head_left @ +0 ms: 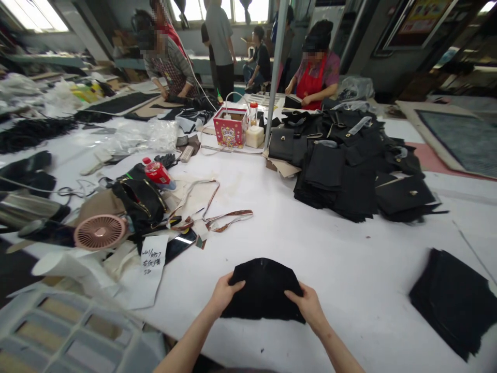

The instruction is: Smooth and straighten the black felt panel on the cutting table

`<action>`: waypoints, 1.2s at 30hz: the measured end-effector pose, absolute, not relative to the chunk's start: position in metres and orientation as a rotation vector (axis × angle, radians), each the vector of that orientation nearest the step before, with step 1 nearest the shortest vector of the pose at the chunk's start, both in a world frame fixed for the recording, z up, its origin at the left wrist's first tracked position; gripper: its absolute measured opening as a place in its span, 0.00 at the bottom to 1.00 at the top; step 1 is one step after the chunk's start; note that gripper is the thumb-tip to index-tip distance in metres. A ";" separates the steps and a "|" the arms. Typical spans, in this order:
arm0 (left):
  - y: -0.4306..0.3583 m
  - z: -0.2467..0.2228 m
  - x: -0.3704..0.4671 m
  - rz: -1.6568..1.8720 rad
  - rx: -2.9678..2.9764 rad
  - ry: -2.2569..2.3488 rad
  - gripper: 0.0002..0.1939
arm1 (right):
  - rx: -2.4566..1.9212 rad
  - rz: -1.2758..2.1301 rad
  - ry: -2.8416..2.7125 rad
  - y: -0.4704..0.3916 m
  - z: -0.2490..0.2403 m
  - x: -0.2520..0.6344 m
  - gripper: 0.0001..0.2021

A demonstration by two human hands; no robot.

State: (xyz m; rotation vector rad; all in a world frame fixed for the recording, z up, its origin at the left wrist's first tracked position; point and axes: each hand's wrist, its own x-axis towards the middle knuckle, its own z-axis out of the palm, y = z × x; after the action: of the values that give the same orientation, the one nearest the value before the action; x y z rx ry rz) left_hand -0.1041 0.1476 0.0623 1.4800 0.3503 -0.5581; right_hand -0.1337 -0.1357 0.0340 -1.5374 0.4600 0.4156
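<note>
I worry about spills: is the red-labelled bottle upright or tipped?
Tipped: the bottle lies slanted, its red cap toward the view's upper left.

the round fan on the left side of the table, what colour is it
Pink, seen best in the head view.

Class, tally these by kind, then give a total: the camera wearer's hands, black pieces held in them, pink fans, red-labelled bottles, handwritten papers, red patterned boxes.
Hands: 2 (left hand, right hand)
Held black piece: 1
Pink fan: 1
Red-labelled bottle: 1
Handwritten paper: 1
Red patterned box: 1
Total: 7
</note>
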 end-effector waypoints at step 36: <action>0.140 0.046 -0.094 -0.521 1.898 -0.015 0.19 | -1.789 0.359 0.503 -0.138 0.030 -0.133 0.20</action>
State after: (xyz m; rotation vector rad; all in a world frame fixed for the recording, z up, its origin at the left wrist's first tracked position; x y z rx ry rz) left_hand -0.0941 0.1396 0.0462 1.8981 -0.0153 -0.5211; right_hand -0.1333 -0.1377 0.0297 -1.7890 0.5033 0.3594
